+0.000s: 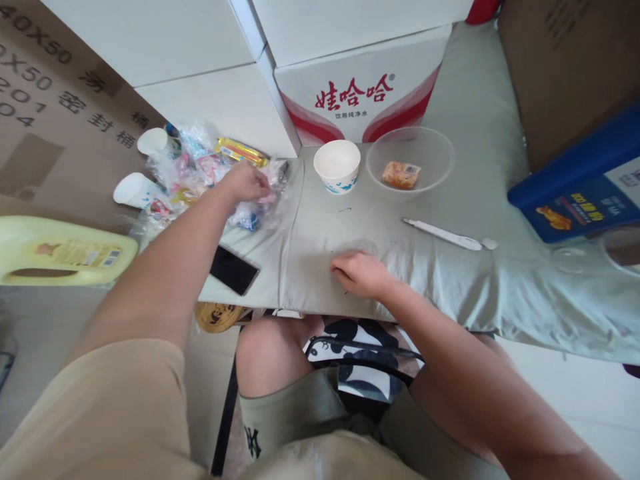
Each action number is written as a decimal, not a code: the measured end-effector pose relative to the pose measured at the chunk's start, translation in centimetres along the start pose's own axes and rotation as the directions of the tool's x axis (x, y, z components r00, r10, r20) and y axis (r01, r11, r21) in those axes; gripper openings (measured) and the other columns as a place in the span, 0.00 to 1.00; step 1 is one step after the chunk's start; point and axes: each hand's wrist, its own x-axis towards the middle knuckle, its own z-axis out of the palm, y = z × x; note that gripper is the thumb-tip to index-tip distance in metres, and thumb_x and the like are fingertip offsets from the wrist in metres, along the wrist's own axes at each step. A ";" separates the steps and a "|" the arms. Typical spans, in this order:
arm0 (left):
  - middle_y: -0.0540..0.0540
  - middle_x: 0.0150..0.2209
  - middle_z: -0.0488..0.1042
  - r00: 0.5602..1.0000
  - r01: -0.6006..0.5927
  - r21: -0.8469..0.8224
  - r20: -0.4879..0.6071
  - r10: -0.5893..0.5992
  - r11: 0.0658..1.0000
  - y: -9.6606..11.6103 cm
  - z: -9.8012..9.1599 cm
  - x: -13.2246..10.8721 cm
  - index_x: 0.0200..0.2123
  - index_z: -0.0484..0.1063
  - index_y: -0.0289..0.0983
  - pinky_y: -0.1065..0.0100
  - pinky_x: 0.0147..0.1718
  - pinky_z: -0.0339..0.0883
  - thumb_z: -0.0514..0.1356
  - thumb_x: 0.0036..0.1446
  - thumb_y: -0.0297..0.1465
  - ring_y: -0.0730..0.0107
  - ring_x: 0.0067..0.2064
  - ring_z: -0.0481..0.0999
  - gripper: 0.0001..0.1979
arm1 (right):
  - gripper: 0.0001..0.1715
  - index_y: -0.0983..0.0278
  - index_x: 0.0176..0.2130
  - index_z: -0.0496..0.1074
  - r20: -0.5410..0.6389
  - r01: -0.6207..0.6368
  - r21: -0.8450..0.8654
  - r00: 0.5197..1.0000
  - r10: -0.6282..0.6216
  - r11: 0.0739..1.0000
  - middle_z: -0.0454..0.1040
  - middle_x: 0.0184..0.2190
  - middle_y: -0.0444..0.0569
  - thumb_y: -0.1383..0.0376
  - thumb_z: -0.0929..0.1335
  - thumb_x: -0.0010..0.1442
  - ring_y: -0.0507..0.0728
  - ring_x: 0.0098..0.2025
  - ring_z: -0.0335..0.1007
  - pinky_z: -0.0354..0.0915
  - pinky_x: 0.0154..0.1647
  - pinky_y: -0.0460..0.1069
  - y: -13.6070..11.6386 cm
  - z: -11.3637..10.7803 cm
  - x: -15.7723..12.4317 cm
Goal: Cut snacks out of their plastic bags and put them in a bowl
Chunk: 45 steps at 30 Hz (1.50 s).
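Our left fingers [259, 188] curl over the upper-left packets [209, 167], nearer than our curled right hand [362, 273], both holds unclear.

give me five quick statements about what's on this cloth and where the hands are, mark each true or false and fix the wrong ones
1. The left hand is at the pile of plastic-wrapped packets. True.
2. The right hand is holding the white utility knife. False: the white utility knife lies on the cloth, apart from the right hand.
3. The clear bowl has a wrapped snack in it. True.
4. The paper bowl is upside down. False: the paper bowl stands upright, its open top showing.
5. The phone lies flat, its dark face up. True.
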 end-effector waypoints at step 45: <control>0.44 0.49 0.77 0.955 0.217 -0.845 0.288 0.074 0.488 12.6 15.5 -14.8 0.61 0.69 0.49 0.63 0.41 0.79 0.75 0.43 0.26 0.64 0.42 0.81 0.41 | 0.18 0.60 0.41 0.68 -0.468 -0.036 0.672 0.754 0.462 0.739 0.74 0.36 0.46 0.54 0.72 0.55 0.56 0.38 0.71 0.69 0.42 0.53 5.4 -0.9 -4.5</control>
